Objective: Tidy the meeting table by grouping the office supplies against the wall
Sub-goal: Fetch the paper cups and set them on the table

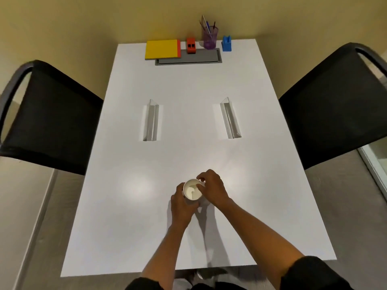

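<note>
A white paper cup [192, 191] is held just above the near middle of the white table [188, 122]. My left hand [181, 208] wraps around its side. My right hand [213, 188] pinches its rim from the right. Against the far wall stand a yellow notebook with a red spine [162, 49], an orange-red stapler-like block [191, 45], a purple pen holder with several pens [210, 37] and a blue block [226, 43]. Two clear acrylic sign holders lie mid-table, one on the left [151, 121] and one on the right [230, 119].
A grey cable hatch [188, 58] is set into the table's far end, partly under the notebook and orange-red block. Black mesh chairs stand at the left [48, 122] and right [335, 109] sides. The beige wall [104, 17] borders the far edge.
</note>
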The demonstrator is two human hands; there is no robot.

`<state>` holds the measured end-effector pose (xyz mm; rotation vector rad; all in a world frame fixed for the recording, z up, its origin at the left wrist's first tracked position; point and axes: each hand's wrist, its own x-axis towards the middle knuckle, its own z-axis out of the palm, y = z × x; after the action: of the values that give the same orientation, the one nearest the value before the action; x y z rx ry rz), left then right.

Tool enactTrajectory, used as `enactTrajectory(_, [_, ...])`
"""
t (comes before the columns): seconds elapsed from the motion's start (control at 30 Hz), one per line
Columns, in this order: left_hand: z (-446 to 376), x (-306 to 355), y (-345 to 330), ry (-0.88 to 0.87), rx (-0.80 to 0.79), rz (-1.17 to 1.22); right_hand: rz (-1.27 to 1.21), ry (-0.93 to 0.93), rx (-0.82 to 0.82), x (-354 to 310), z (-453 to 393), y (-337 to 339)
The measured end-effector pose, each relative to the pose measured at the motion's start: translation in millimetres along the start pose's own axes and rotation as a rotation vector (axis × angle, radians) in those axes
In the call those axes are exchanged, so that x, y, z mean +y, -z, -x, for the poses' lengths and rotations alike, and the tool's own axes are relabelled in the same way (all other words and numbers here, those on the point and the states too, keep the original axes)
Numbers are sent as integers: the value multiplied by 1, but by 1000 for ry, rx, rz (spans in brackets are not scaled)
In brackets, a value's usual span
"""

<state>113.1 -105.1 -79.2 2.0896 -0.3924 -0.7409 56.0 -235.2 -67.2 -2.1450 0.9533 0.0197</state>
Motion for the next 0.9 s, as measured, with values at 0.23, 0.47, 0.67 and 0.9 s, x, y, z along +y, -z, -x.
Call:
enactTrajectory(0.23, [-5, -7, -14, -3, 71, 55, 15, -33, 39, -3, -7, 1])
enactTrajectory(0.47, [-7, -10, -15, -22, 114, 21, 26, -17, 16, -10, -6, 9])
enactTrajectory(0.67, [-7, -12, -13, -34, 144, -6, -134, 35, 5, -19, -5, 41])
enactTrajectory(0.9, [-4, -11, -8, -59, 149, 38, -248, -80, 228, 10, 1, 68])
